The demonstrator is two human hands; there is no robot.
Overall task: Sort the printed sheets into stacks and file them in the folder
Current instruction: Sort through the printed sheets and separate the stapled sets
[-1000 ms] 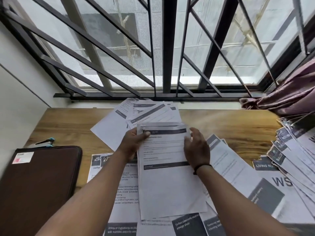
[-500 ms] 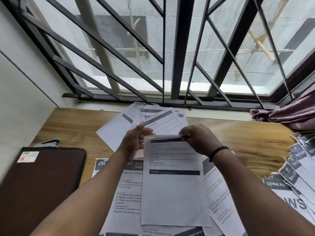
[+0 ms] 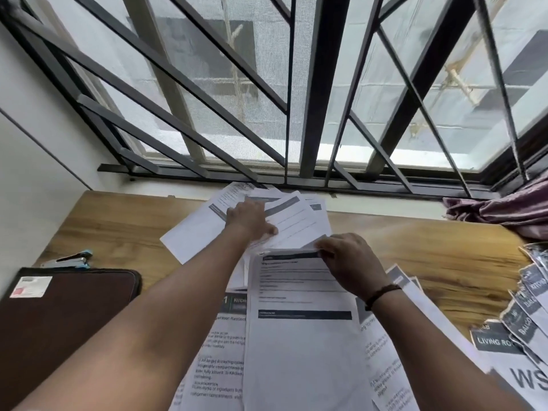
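A loose pile of printed sheets [image 3: 299,360] lies on the wooden desk [image 3: 118,226] in front of me. My right hand [image 3: 350,265] pinches the top edge of the uppermost sheet [image 3: 299,292], which has a dark header band. My left hand [image 3: 252,221] reaches forward over a fanned far stack of sheets [image 3: 299,221] under the window, its thumb pressed on a white sheet it holds there. The dark brown folder [image 3: 68,318] lies closed at the desk's left end.
A stapler [image 3: 71,259] sits just behind the folder. Several sheets with bold room labels [image 3: 527,310] overlap at the right edge. A bunched pink cloth [image 3: 504,209] lies at the far right. A barred window runs along the desk's back.
My left hand has left the near sheet and stretched forward onto the far stack. My right hand keeps its pinch on the near sheet's top edge. The view has tilted up.
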